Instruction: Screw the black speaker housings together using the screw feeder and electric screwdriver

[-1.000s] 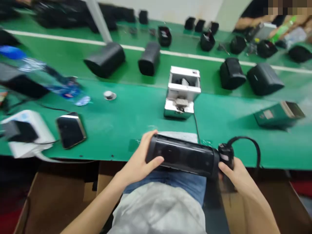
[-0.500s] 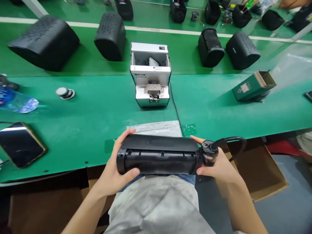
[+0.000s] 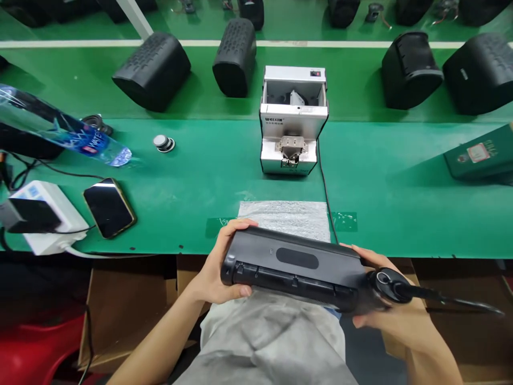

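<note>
Left fingers (image 3: 239,292) and right fingers (image 3: 371,256) grasp opposite ends of the long black plastic casing (image 3: 276,259) between them, presumably to balance its length, the right also holding a black cylindrical corded tool (image 3: 387,282); silvery crinkled sheet (image 3: 294,215) just beyond, probably padding.

"WEIXIN" stands on the silver screw feeder (image 3: 274,131), above a smaller line too fine to read. The plastic bottle's (image 3: 90,140) label reads "WATER". A tiny mark on the black speaker (image 3: 256,246) is illegible.
</note>
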Available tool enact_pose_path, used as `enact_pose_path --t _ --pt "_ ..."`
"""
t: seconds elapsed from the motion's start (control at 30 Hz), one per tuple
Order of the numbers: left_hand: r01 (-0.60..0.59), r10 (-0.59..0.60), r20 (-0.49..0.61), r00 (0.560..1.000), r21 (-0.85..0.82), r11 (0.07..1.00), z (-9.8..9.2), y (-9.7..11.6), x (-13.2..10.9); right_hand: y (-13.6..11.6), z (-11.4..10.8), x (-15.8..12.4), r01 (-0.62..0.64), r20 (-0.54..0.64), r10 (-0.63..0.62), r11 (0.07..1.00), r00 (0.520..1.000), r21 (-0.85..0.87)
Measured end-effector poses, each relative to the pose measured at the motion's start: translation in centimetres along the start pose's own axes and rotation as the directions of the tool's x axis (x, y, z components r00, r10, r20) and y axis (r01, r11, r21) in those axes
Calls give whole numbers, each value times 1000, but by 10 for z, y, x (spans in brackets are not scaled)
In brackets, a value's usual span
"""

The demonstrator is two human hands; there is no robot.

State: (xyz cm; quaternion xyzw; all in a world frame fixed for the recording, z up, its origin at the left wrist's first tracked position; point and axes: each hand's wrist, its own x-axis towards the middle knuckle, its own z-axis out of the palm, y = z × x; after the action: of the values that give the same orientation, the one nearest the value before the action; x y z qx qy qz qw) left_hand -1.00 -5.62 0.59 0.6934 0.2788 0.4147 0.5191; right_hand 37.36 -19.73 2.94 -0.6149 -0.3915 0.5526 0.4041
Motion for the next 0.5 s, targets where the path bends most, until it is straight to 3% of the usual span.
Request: enact_pose_path --t 0.27,0.4,0.5 --pt "-42 41 45 998 15 999 -1 1 -2 2 3 -2 186 -33 -191 976 981 -115" --pt "-5 2 93 996 41 999 -5 4 -3 -2 5 -3 147 -31 -153 979 988 -139" --pt "103 -109 80 991 76 992 -9 11 -3 -11 11 1 109 -67 -118 986 991 -126"
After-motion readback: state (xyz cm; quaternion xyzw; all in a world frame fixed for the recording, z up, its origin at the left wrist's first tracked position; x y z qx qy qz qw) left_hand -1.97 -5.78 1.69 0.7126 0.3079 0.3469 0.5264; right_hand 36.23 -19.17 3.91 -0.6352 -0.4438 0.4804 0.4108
